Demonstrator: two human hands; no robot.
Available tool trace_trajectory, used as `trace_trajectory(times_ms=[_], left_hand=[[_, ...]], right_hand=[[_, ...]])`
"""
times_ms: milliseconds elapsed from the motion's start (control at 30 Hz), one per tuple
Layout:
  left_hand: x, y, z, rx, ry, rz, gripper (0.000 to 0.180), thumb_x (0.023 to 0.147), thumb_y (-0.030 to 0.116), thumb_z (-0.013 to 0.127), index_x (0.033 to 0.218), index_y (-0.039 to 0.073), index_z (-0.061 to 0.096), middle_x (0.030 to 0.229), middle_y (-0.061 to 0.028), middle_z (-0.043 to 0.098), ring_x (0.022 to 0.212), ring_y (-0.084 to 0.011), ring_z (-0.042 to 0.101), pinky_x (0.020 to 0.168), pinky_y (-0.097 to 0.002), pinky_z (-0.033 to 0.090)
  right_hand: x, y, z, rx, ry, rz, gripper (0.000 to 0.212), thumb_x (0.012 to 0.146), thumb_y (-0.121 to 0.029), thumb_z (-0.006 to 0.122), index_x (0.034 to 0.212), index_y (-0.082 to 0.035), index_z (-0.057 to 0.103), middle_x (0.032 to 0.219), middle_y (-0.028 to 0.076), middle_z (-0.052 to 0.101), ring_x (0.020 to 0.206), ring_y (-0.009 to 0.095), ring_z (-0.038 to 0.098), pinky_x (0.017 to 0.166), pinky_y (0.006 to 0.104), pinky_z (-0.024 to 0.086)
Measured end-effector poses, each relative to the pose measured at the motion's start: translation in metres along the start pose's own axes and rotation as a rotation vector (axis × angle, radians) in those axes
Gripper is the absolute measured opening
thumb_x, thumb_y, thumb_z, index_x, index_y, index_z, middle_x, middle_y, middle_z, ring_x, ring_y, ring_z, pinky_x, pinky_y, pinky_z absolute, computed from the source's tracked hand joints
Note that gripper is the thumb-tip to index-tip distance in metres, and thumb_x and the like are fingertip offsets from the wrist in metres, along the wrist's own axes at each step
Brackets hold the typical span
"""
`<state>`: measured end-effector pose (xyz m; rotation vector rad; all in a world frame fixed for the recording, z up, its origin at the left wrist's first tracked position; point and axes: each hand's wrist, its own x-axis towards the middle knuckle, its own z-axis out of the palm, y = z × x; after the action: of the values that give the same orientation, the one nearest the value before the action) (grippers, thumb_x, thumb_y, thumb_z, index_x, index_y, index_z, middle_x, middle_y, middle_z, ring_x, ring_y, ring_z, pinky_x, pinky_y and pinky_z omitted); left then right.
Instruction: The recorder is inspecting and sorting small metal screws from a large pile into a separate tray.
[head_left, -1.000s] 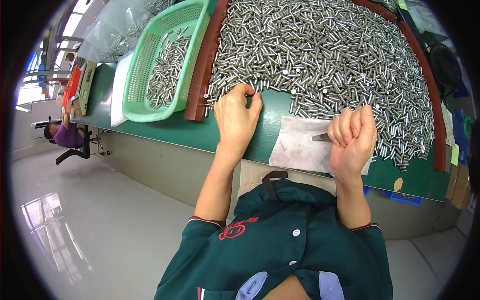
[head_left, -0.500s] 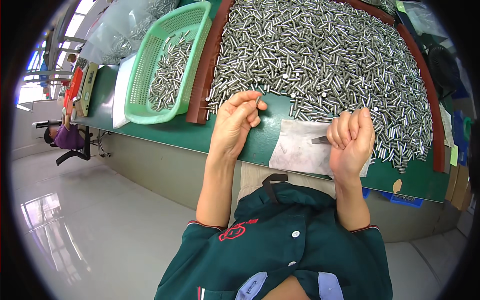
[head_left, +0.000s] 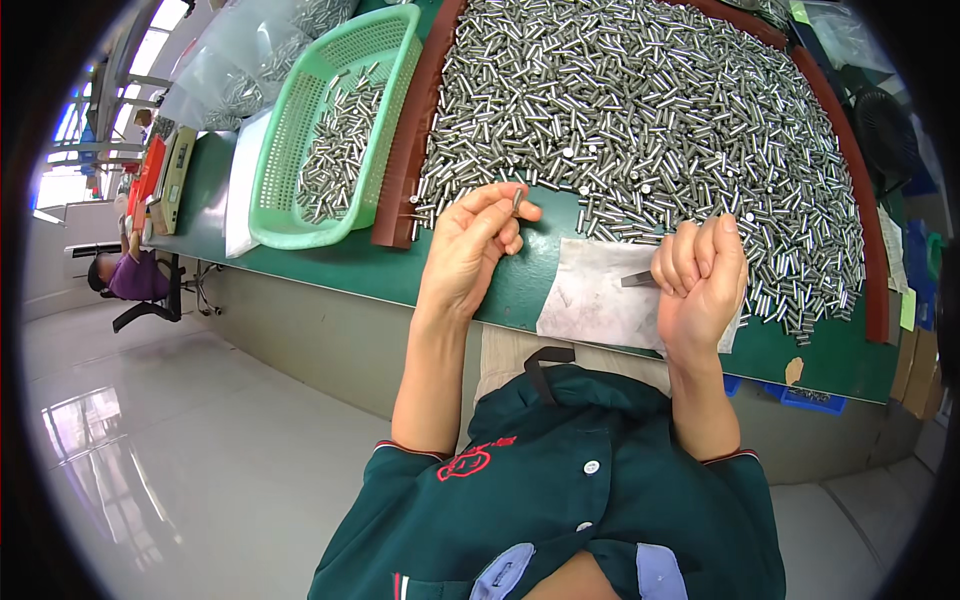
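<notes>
Between the thumb and forefinger of my left hand point(head_left: 468, 243) a small metal pin point(head_left: 517, 200) is pinched, held just above the near edge of the pile. My right hand point(head_left: 700, 285) is curled around a flat grey metal tool point(head_left: 637, 279); only its squared end sticks out to the left, and the rest is hidden in the fingers. Beneath that hand lies a smudged white cloth point(head_left: 592, 290). A wide spread of short shiny metal pins point(head_left: 640, 110) covers the green table point(head_left: 400, 272) beyond both hands.
Brown-red strips point(head_left: 405, 150) border the pile on the sides. A green plastic basket point(head_left: 285, 238) with more pins stands to the left, near clear plastic bags point(head_left: 215, 80). A black fan point(head_left: 885, 135) is at far right. Another person point(head_left: 138, 275) sits at far left.
The pin in my left fingers has turned slightly, and the fingertips have shifted a little. My right hand and its tool stay nearly still.
</notes>
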<state>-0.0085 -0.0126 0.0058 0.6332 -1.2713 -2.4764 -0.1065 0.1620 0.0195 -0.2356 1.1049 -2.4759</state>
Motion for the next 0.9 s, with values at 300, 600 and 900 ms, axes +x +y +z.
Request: trace_trajectory(times_ms=[300,600,900], left_hand=[[-0.031,-0.024,0.047,0.925,-0.148,0.167,0.006,0.080,0.004,0.054,0.084,0.001,0.052,0.062,-0.0054,0.057,0.054,-0.0084,0.052,0.050,-0.0229,0.039],[-0.030,-0.045,0.058,1.364,-0.164,0.494,0.008,0.072,0.002,0.059,0.072,0.002,0.051,0.058,-0.0106,0.050,0.052,-0.0275,0.049,0.048,-0.0349,0.038],[-0.032,-0.049,0.061,1.340,-0.107,0.469,0.010,0.070,0.001,0.062,0.070,0.002,0.052,0.051,-0.0066,0.044,0.045,-0.0204,0.044,0.044,-0.0307,0.035]], right_hand=[[0.003,0.001,0.000,0.070,-0.005,0.008,0.040,0.092,-0.020,0.033,0.054,-0.010,0.028,0.045,0.000,0.029,0.038,0.006,0.020,0.036,0.0214,0.018],[0.004,0.000,-0.007,0.073,0.004,-0.038,0.040,0.091,-0.024,0.029,0.054,-0.013,0.027,0.043,-0.002,0.025,0.037,0.007,0.017,0.036,0.0220,0.017],[0.001,0.000,-0.008,0.143,0.042,0.001,0.042,0.090,-0.022,0.035,0.051,-0.011,0.027,0.043,-0.002,0.027,0.039,0.005,0.020,0.036,0.0215,0.017]])
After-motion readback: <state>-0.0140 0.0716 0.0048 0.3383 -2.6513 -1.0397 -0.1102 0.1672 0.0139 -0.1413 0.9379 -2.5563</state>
